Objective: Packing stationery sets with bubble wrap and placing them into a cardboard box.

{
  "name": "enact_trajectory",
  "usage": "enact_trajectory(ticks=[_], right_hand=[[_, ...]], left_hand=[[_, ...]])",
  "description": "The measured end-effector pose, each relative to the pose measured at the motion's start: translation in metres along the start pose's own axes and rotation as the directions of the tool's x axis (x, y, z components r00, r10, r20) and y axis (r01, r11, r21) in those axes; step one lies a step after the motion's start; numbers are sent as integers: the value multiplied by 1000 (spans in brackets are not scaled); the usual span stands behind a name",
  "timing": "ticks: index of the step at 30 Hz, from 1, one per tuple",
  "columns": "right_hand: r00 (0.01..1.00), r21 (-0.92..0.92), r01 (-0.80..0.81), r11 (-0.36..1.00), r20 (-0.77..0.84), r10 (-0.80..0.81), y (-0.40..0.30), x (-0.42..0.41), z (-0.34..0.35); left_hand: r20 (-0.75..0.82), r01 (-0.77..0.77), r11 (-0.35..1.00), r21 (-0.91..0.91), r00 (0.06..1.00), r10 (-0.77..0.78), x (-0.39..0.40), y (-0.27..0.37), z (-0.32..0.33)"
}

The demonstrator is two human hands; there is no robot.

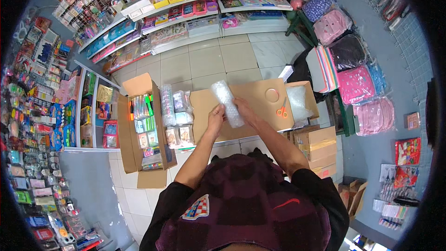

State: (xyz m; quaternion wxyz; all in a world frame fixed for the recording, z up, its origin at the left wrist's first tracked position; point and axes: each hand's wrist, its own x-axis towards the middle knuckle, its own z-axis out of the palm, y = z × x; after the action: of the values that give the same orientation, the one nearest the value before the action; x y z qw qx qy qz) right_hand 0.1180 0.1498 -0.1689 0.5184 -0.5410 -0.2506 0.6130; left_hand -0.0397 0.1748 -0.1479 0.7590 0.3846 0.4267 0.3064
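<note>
A long bubble-wrapped bundle [227,103] is held tilted over the brown work surface [251,92]. My left hand [217,116] grips its left side near the lower half. On the opposite side, my right hand [245,109] has its fingers against the wrap. What the wrap encloses cannot be made out. To the right of my hands lie orange-handled scissors [282,109] and a roll of clear tape [272,95]. Several wrapped packs [182,101] and a tall bubble-wrapped roll [168,105] stand at the surface's left end.
An open carton [126,139] holding markers and packets is at the left. A box with bubble wrap [299,103] sits at the right end, above stacked cartons [317,144]. Stocked shelves [184,1] line the far wall; bagged backpacks [355,83] hang at right.
</note>
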Motion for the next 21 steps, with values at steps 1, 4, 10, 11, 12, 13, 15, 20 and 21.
enact_trajectory(ticks=[1,4,10,11,12,13,15,20,21], right_hand=[[1000,-1,3,1000,5,-3,-6,-4,5],[989,16,118,993,-90,-117,-15,-9,17],[815,-546,399,737,-156,-558,-31,-26,25],[858,-498,378,780,-129,-498,-35,-31,29],[894,-452,354,819,-93,-438,-43,-38,35],[893,-453,357,817,-91,-440,-51,-48,39],[904,-406,388,827,-5,-427,-64,-64,46],[972,-264,229,937,4,-237,-63,-62,18],[996,-95,85,992,-4,-86,-64,-64,17]], left_hand=[[-3,-5,1000,0,1000,5,1,1,1],[10,-15,998,-57,1000,15,2,6,11],[-88,-138,988,76,986,144,-12,18,24],[-75,-154,987,53,985,158,-16,20,26],[-66,-174,984,27,982,175,-20,26,29],[-66,-177,984,26,982,178,-23,30,32],[-102,-172,985,-1,980,171,-25,35,38],[-93,-165,986,-32,982,161,-25,39,29],[-117,-187,982,6,975,186,-26,40,28]])
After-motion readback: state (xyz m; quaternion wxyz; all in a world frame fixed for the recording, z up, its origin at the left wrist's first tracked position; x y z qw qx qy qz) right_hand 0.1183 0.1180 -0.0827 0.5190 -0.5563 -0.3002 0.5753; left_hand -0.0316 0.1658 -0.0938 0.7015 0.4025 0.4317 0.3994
